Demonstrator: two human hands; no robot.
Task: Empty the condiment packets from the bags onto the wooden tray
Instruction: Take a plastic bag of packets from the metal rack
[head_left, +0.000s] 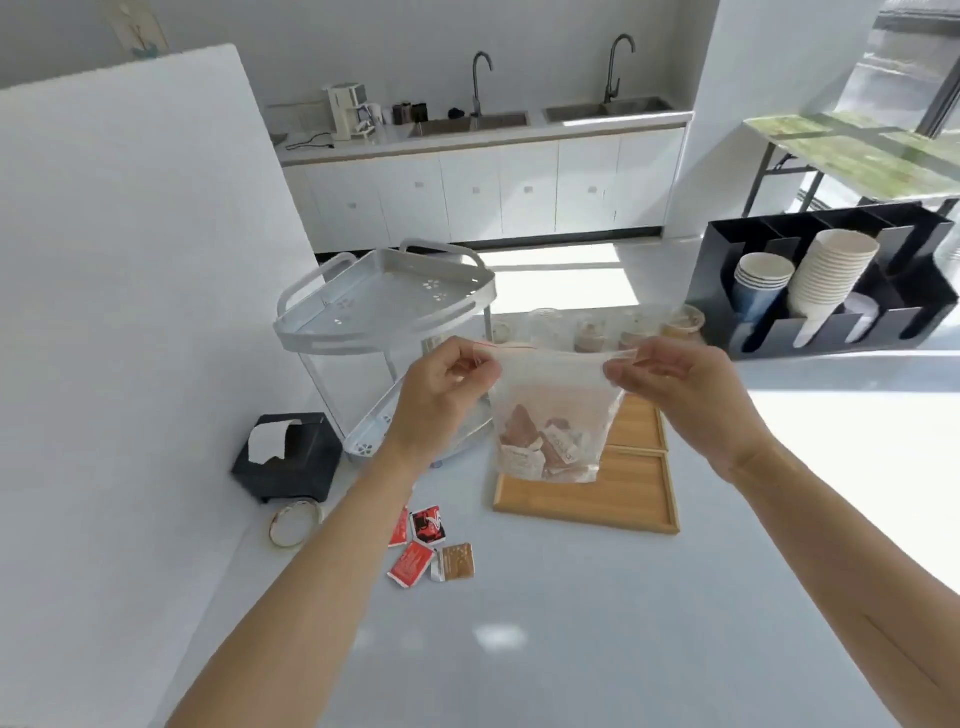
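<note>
Bright daylight floods in from beyond the right hand (670, 382), blowing out a white patch of the counter (831, 467) just past it. Shadows stay faint. Wide-angle distortion bends the edges, and the picture is soft overall, softest behind both hands.

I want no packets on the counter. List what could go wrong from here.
1. The bag, pinched at its top corners by the left hand and right hand, hangs over the wooden tray's left edge; tipped there, packets may spill off.
2. Four loose packets already lie off the tray and may be overlooked.
</note>
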